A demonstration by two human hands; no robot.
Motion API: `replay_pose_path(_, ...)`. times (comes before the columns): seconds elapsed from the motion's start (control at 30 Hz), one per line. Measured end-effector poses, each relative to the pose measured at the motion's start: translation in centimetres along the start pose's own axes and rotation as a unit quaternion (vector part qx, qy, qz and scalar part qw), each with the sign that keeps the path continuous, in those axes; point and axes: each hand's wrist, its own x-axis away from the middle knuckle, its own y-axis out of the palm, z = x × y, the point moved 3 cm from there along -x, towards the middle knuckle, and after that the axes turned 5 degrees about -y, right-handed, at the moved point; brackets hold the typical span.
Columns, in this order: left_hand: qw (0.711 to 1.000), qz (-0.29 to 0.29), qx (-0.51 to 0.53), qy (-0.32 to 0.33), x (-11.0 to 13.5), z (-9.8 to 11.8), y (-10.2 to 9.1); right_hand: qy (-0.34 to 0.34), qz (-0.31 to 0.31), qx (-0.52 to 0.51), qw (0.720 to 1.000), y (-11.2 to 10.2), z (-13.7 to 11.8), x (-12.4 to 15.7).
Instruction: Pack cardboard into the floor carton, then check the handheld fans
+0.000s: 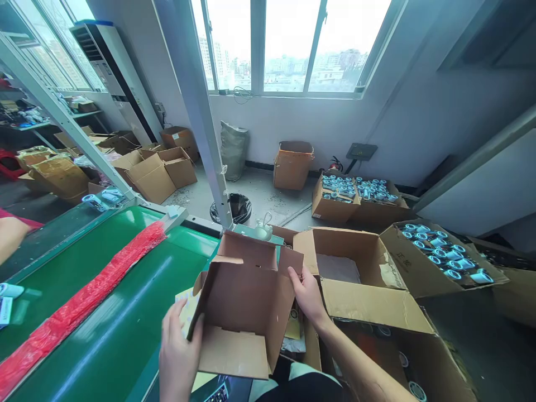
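A small brown cardboard box (pixel 238 298) is held up before me, its flaps open and its bare inside facing me. My left hand (pixel 179 340) grips its left wall, thumb inside the edge. On the other side, my right hand (pixel 309 295) pinches the upper right flap between thumb and fingers. Partly hidden behind the left fingers is a pale yellow sheet (pixel 189 306). Just to the right of the box stands a large open carton (pixel 355 298) with a pale sheet at its bottom.
On my left runs a green conveyor belt (pixel 113 312) with a long red plastic strip (pixel 92 296) along it. Open cartons at right hold many white cylindrical devices (pixel 454 254). A metal post (pixel 199 106) rises ahead, near a black-lined bin (pixel 238 207). Another person's arm (pixel 10 237) shows at far left.
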Motion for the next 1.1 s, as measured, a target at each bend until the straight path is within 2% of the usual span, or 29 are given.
replay_pose_path(0.03, 0.99, 0.086, -0.027, 0.107, 0.9, 0.4, -0.1, 0.004, 0.007, 0.006, 1.0, -0.1, -0.1, 0.0)
replay_pose_path(0.07, 0.963, 0.14, -0.047, 0.225, 2.0, 1.1, -0.1, 0.006, 0.014, 0.016, 1.0, -0.2, -0.3, 0.0)
replay_pose_path(0.1, 0.93, 0.145, -0.059, 0.332, 3.2, 1.8, 0.4, 0.007, 0.021, 0.027, 0.999, -0.3, -0.5, 0.0)
replay_pose_path(0.13, 0.902, 0.096, -0.07, 0.416, 4.3, 2.5, 1.1, 0.004, 0.028, 0.036, 0.999, -0.4, -0.7, -0.1)
replay_pose_path(0.17, 0.882, 0.0, -0.088, 0.463, 5.1, 3.3, 2.0, -0.001, 0.033, 0.045, 0.998, -0.5, -1.1, -0.1)
replay_pose_path(0.2, 0.872, -0.106, -0.123, 0.462, 5.6, 4.0, 3.1, -0.012, 0.037, 0.054, 0.998, -0.6, -1.6, -0.1)
replay_pose_path(0.23, 0.865, -0.205, -0.169, 0.426, 5.8, 4.6, 4.0, -0.027, 0.04, 0.063, 0.997, -0.6, -2.1, -0.1)
replay_pose_path(0.27, 0.858, -0.28, -0.218, 0.371, 5.7, 5.1, 4.8, -0.043, 0.038, 0.073, 0.996, -0.6, -2.7, -0.1)
replay_pose_path(0.3, 0.851, -0.332, -0.259, 0.314, 5.4, 5.7, 5.2, -0.057, 0.034, 0.084, 0.994, -0.6, -3.2, -0.1)
replay_pose_path(0.37, 0.826, -0.4, -0.321, 0.233, 4.7, 6.8, 5.4, -0.073, 0.024, 0.109, 0.991, -0.6, -3.9, -0.1)
replay_pose_path(0.47, 0.798, -0.455, -0.331, 0.218, 3.9, 8.4, 4.8, -0.056, 0.027, 0.147, 0.987, -1.1, -3.8, -0.2)
replay_pose_path(0.53, 0.809, -0.446, -0.3, 0.237, 3.9, 9.1, 4.4, -0.035, 0.036, 0.159, 0.986, -1.8, -3.2, -0.6)
replay_pose_path(0.57, 0.826, -0.418, -0.278, 0.257, 4.1, 9.2, 4.3, -0.024, 0.039, 0.155, 0.987, -2.2, -2.8, -0.8)
replay_pose_path(0.67, 0.872, -0.275, -0.188, 0.358, 5.0, 8.9, 4.4, 0.005, 0.06, 0.118, 0.991, -3.9, -1.4, -1.6)
replay_pose_path(0.73, 0.878, -0.192, -0.116, 0.422, 5.6, 7.8, 4.5, 0.027, 0.092, 0.091, 0.991, -5.4, -0.5, -2.2)
replay_pose_path(0.8, 0.876, -0.157, -0.091, 0.447, 5.6, 6.2, 4.5, 0.046, 0.118, 0.058, 0.99, -6.9, 0.2, -2.7)
replay_pose_path(0.87, 0.87, -0.172, -0.116, 0.448, 5.1, 4.5, 4.5, 0.056, 0.131, 0.004, 0.99, -8.3, 0.7, -3.2)
replay_pose_path(1.0, 0.838, -0.297, -0.144, 0.434, 4.2, 1.7, 4.8, 0.068, 0.129, -0.127, 0.981, -10.3, 0.1, -3.5)
replay_pose_path(1.1, 0.859, -0.358, -0.105, 0.351, 4.0, 0.6, 5.0, 0.093, 0.13, -0.245, 0.956, -11.2, -0.7, -3.3)
